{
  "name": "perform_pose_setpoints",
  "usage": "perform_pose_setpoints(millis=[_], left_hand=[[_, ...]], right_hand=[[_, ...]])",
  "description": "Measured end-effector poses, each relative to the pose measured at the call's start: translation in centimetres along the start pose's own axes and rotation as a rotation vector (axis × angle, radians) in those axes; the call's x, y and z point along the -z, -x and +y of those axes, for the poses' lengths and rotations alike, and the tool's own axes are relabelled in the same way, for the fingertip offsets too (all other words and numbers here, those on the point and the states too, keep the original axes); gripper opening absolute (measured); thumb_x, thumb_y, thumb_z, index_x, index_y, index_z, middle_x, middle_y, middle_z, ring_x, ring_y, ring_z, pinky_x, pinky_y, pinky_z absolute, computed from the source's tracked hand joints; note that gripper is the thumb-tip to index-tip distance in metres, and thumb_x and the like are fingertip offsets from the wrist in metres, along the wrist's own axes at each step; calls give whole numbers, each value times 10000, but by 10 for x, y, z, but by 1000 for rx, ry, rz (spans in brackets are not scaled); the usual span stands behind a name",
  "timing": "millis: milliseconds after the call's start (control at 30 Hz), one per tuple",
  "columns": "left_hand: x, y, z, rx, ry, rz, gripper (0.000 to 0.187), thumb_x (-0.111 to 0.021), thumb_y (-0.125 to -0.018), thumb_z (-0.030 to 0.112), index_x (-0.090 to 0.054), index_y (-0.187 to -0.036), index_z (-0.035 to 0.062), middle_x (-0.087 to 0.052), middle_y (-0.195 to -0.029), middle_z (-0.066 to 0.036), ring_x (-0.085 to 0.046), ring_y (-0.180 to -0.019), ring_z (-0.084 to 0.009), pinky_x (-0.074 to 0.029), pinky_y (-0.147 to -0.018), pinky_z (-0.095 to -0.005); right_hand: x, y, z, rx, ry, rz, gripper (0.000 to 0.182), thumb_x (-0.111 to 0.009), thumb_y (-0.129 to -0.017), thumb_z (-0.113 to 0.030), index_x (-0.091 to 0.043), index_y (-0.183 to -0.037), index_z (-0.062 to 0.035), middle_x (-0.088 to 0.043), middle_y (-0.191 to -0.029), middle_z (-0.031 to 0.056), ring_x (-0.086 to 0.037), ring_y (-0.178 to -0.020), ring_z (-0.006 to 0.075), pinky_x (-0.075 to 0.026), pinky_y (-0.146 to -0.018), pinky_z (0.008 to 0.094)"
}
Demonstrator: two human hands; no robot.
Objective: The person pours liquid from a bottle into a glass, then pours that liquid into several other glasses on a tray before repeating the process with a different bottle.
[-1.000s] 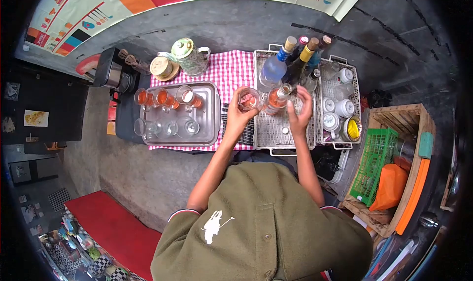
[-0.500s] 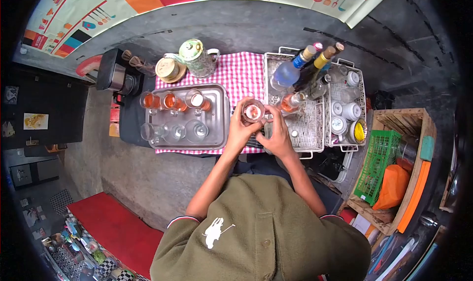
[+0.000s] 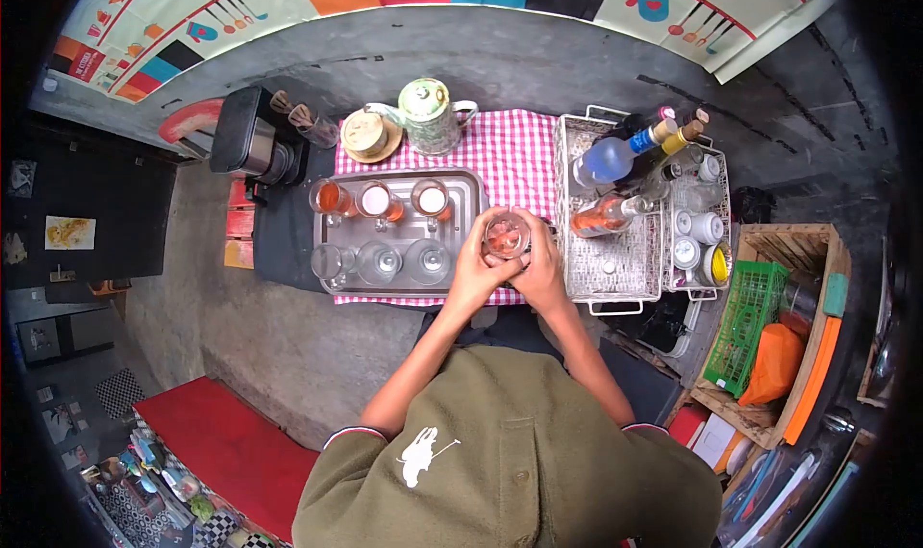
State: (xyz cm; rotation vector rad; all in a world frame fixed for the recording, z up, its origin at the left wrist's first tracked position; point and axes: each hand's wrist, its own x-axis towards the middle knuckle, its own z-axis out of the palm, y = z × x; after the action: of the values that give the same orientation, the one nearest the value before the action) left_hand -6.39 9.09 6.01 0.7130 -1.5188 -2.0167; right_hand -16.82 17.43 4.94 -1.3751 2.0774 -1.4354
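Note:
Both of my hands are wrapped around a clear glass (image 3: 507, 235) with reddish contents, held in front of my body at the table's near edge. My left hand (image 3: 474, 271) grips its left side, and my right hand (image 3: 543, 271) closes round its right side. Left of them is a grey metal tray (image 3: 468, 202). On its back row stand three glass mugs of orange-red drink (image 3: 378, 202), two with pale tops. Three clear glasses (image 3: 379, 261) without visible drink form the front row. A bottle of orange-red liquid (image 3: 598, 217) is at my right, in a white wicker tray (image 3: 615, 284).
A patterned teapot (image 3: 430, 125) and a lidded cup (image 3: 366, 135) stand behind the tray on a checked cloth (image 3: 519, 154). Tall bottles, including a blue one (image 3: 606, 163), rise from the wicker tray. A basket of jars (image 3: 707, 228) and a wooden crate (image 3: 750, 236) are farther right.
My right fingers, raised beside the glass's rim before, now wrap round its side. The pale top seen inside the glass no longer shows. The view has swung left, shifting the table rightward.

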Motion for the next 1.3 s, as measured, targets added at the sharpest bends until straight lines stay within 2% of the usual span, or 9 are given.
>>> perform_pose_setpoints(millis=[33,133,300,400,667,800,967,1100,1300], left_hand=[[5,0,-1,20,16,3,742,-786,-738,-5,-443,-1396,22,-547,-1291,-94,-551,-1213,-186,-483,-1028,-343],[18,2,3,49,59,-33,772,-794,-750,10,-417,-1424,29,-564,-1273,-95,-573,-1184,-176,-496,-972,-309],[47,4,2,28,-179,-126,983,-872,-715,100,-296,-1510,41,-465,-1410,-161,-473,-1316,-244,-422,-1090,-397],[62,11,8,72,-24,-86,1011,-880,-707,111,-280,-1518,38,-445,-1444,-171,-442,-1361,-262,-399,-1116,-414],[136,3,-9,-86,-274,-56,872,-843,-716,119,-391,-1455,17,-474,-1431,-173,-452,-1362,-268,-347,-1153,-404],[146,-17,-20,-175,-615,41,848,-828,-698,140,-418,-1431,22,-510,-1367,-205,-492,-1315,-330,-387,-1106,-425],[150,-50,-71,-262,-913,102,952,-860,-649,161,-372,-1458,42,-331,-1492,-291,-364,-1368,-460,-354,-1112,-498],[150,-64,-91,-272,-1091,139,1014,-883,-646,183,-318,-1476,42,-352,-1466,-280,-391,-1344,-457,-360,-1104,-497],[156,-73,-103,-201,-852,99,975,-869,-664,126,-317,-1462,36,-443,-1384,-232,-461,-1298,-397,-395,-1081,-464]], right_hand=[[-3,-1,-4,-11,5,0,686,-768,-725,-86,-473,-1337,12,-601,-1231,198,-592,-1144,385,-456,-996,474],[-14,1,-4,27,35,27,673,-773,-735,-101,-479,-1331,10,-610,-1226,197,-598,-1138,382,-460,-985,476],[-29,7,-12,21,73,95,720,-851,-726,-210,-496,-1312,11,-612,-1216,203,-597,-1120,391,-464,-973,472],[-39,10,-15,-63,28,155,735,-869,-727,-241,-498,-1311,6,-609,-1211,190,-595,-1119,379,-467,-962,466],[-40,13,-19,-63,135,187,750,-884,-712,-229,-498,-1318,-12,-607,-1198,180,-598,-1109,358,-465,-958,456],[-44,15,-21,-71,136,206,745,-885,-710,-234,-504,-1311,-9,-611,-1196,181,-595,-1114,359,-459,-966,461],[-51,19,-20,-50,178,226,749,-889,-701,-229,-508,-1305,-5,-613,-1203,183,-601,-1108,357,-463,-960,455],[-51,19,-20,-16,191,227,747,-893,-692,-232,-516,-1295,-5,-628,-1178,181,-615,-1085,360,-469,-951,453],[-52,20,-21,-54,170,234,746,-897,-690,-241,-523,-1295,-16,-636,-1164,180,-623,-1079,356,-475,-946,452]])
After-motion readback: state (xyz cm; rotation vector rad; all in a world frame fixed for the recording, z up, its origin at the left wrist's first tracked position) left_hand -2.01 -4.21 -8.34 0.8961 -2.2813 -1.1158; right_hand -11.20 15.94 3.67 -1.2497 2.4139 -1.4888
